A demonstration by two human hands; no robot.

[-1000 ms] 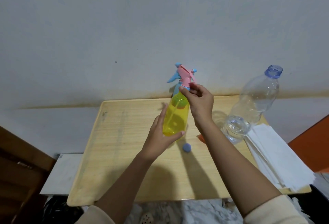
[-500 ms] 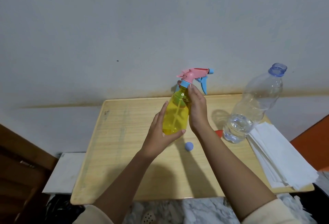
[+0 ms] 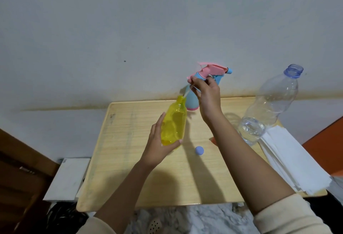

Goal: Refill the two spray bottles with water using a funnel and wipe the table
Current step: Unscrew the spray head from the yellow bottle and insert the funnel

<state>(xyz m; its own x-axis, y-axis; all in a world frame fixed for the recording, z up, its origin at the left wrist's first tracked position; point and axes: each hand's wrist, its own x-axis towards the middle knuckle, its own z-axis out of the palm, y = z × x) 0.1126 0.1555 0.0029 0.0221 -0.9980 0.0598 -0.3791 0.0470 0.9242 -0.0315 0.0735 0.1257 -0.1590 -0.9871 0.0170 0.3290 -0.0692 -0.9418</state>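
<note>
— While the left hand [image 3: 157,146] grips the yellow spray bottle [image 3: 174,122] above the desk [image 3: 120,159], what's the right hand [image 3: 207,94] doing?
— Pinching the pink spray head [image 3: 209,71], lifted clear, tube trailing. Its forearm hides something orange; the water bottle [image 3: 269,107], napkins [image 3: 293,161] and blue cap [image 3: 199,150] sit right.

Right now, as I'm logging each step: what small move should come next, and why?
Probably lift the spray head clear with the right hand: its dip tube still reaches into the neck of the yellow bottle that the left hand holds.

A blue bottle [image 3: 191,101] is mostly hidden behind the right hand [image 3: 208,98]; an orange object [image 3: 213,140] is barely seen.
</note>
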